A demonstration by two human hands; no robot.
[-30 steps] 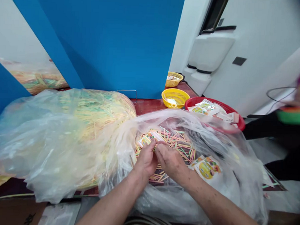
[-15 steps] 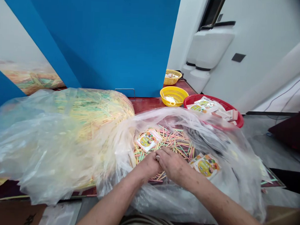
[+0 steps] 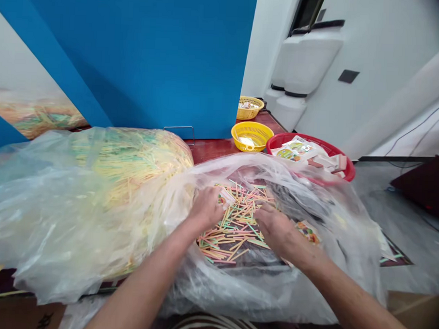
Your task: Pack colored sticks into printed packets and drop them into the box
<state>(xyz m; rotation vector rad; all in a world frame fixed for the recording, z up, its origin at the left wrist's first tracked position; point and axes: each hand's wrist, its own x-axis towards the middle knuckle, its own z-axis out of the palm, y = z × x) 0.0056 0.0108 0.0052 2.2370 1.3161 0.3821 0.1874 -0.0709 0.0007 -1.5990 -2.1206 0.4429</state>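
Note:
Short pastel sticks (image 3: 234, 228), pink, yellow and green, lie loose in the mouth of a clear plastic bag (image 3: 236, 291). My left hand (image 3: 207, 208) is over the left part of a printed packet (image 3: 227, 198) lying on the sticks. Its fingers are mostly hidden, so whether it grips the packet is unclear. At the right of the pile my right hand (image 3: 275, 227) hovers low, fingers loosely bent, with nothing visible in it. Beyond its wrist another printed packet (image 3: 308, 232) is partly covered by my forearm.
A large clear bag (image 3: 139, 161) full of sticks bulges on the left. Behind are two yellow baskets (image 3: 263, 133) and a red basket (image 3: 350, 172) holding printed packets. A blue panel (image 3: 154, 60) stands at the back. Cardboard (image 3: 16, 315) shows at the lower left.
My hands were together over the middle of the sticks and have moved apart. The left went left and up onto the packet; the right went right. More of the sticks shows between them.

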